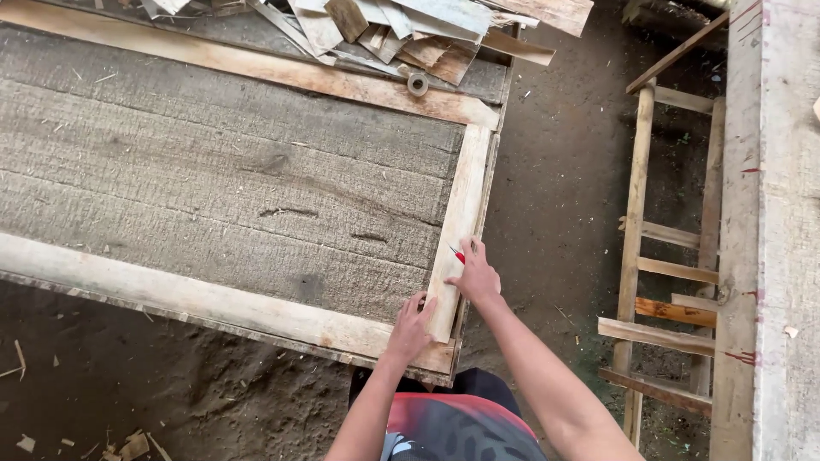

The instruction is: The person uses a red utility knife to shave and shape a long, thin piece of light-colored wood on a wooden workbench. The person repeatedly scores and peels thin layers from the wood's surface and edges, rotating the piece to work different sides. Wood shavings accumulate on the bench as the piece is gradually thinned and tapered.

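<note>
Short pale batten (457,230) lying across the right end of the big grey board panel (222,179), centre-right of frame, running from the upper rail down to the lower rail. Right hand (475,275) pressed on its right edge, fingers closed around a red pencil or marker (458,253) with the tip at the batten face; only a sliver of it shows, so kind of tool uncertain. Left hand (410,329) spread flat over the batten's lower end, steadying it where it meets the long lower rail (196,299); nothing held in it.

Step in hand, by the look of it: marking the batten in place, at or near its crossing with the lower rail. Next move likely calls for keeping the batten pinned square against the panel edge while the line is drawn, with no slip toward the open right side.

Outward: upper rail (282,72) running along the top of the panel; a small roll of tape (418,83) resting on it; heap of offcuts (410,30) at upper centre. Wooden ladder-like frame (666,248) at right of frame, beside a tall pale plank (773,230). Bare earth floor (555,171) between. Nothing lying across the batten; the panel's right edge drops straight to the floor, the one hazard close by.
</note>
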